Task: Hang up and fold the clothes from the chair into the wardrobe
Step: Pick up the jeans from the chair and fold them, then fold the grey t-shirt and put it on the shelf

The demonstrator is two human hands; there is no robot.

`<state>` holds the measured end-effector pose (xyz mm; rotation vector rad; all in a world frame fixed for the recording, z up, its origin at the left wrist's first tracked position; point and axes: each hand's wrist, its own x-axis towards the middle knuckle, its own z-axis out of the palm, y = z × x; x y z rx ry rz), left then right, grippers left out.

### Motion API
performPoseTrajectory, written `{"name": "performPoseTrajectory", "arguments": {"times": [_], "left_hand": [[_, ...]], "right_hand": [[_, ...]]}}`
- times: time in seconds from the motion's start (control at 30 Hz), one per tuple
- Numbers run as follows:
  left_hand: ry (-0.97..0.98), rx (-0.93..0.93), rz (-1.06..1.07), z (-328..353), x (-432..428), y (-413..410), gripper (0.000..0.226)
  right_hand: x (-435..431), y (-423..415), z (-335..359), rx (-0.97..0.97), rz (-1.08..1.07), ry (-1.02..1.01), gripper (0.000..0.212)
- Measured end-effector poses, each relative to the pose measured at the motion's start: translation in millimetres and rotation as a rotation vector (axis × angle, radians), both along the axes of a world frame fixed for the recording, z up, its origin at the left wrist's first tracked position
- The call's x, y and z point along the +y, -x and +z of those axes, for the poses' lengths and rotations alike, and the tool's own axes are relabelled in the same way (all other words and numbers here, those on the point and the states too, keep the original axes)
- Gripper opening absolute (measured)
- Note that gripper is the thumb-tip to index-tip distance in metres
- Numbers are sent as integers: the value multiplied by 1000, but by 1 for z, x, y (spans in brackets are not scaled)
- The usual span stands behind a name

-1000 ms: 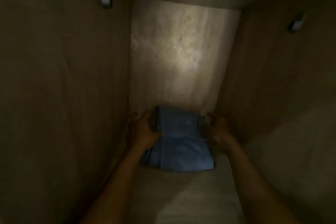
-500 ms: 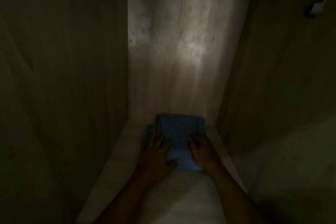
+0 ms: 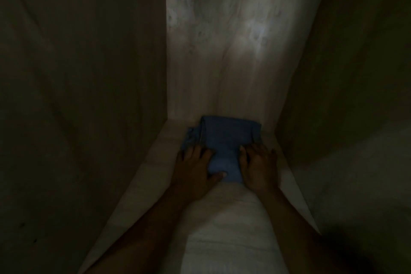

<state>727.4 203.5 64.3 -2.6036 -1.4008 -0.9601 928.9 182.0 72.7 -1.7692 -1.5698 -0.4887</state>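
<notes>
At the far left stands the dark left side panel (image 3: 77, 95) of the wardrobe compartment, and almost no detail shows on it. From its foot the pale shelf (image 3: 222, 229) runs to the back, and both bare forearms reach in over it from the lower edge of the view.

The left hand (image 3: 195, 169) lies flat, palm down, on the near left part of the folded blue garment (image 3: 229, 138). Its fingers are straight and a little spread and point toward the back, and the thumb stretches to the right across the front part of the cloth. It presses on the fabric and does not grip it.

The garment lies on the shelf, deep in the compartment, a little nearer to the right wall than to the left. Its far edge reaches the foot of the back panel (image 3: 222, 51), which is lighter and has a bright patch in its upper part. On the left side of the garment a small loose fold sticks out from the neat stack.

The right hand (image 3: 259, 167) rests on the near right part of the same garment, also palm down, with the fingers extended, close together and pointing to the back. It holds nothing; it only lies on the cloth.

At the far right rises the right side panel (image 3: 344, 73), in deep shadow.
</notes>
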Motion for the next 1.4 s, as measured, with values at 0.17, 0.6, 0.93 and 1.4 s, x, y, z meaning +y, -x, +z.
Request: {"name": "performPoseTrajectory", "arguments": {"times": [0.17,0.6,0.93,1.4], "left_hand": [[258,149,62,1,-47,28,89],[316,5,289,16,-338,212,50],[559,-208,1032,-28,-581,440,61],[737,-584,1713,-117,-813,636,69]], "right_hand": [[-27,16,-3,-63,8,151,50],[-256,227,-3,49,597,254,29],[-404,472,-50,-46,1215,565,39],[-559,798,-134,-273,1746,997,50]]}}
